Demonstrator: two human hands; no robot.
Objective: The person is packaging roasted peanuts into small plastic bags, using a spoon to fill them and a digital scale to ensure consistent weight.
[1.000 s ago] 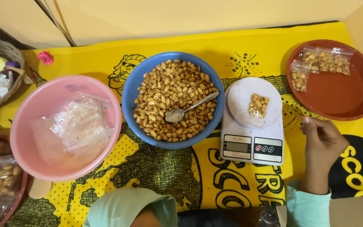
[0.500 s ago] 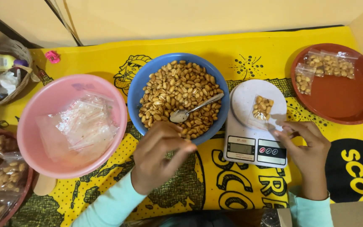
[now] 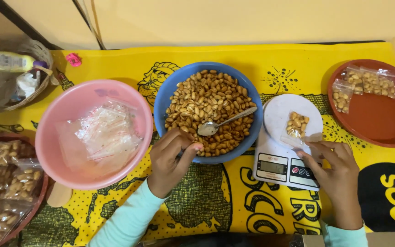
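The left hand [image 3: 172, 158], fingers curled together, rests at the near rim of the blue bowl [image 3: 170, 93] of peanuts, beside the spoon [image 3: 222, 122]. The right hand [image 3: 337, 176] pinches the small clear bag [image 3: 296, 128] of peanuts lying on the white scale [image 3: 280, 167].

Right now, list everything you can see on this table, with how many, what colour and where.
Blue bowl: one, centre, full of peanuts.
Spoon: one, metal, lying in the peanuts.
Pink bowl: one, left of centre, holding clear bags.
Kitchen scale: one, white, right of the blue bowl.
Small bag of nuts: one, clear, on the scale.
Red plate: one, far right, two filled bags on it.
Filled bags: several, bottom left.
Wicker basket: one, top left.
Tablecloth: yellow, black print.
Left hand: at the blue bowl's near rim.
Right hand: touching the bag's edge.
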